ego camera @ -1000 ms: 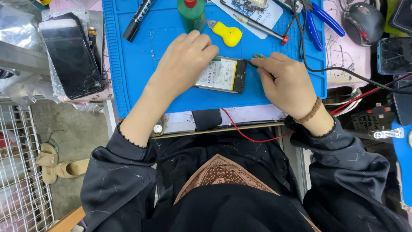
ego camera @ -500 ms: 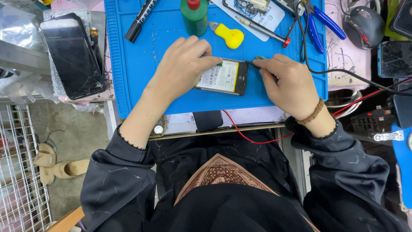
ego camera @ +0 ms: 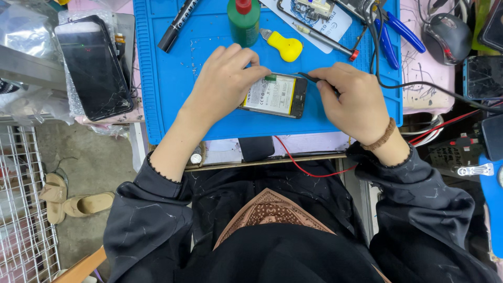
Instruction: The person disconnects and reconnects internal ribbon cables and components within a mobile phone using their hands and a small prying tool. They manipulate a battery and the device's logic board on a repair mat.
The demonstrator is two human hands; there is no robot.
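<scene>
blue mat (ego camera: 173,78), green bottle (ego camera: 243,25) with red cap, yellow pry tool (ego camera: 287,49), white-and-black battery (ego camera: 275,95)
</scene>
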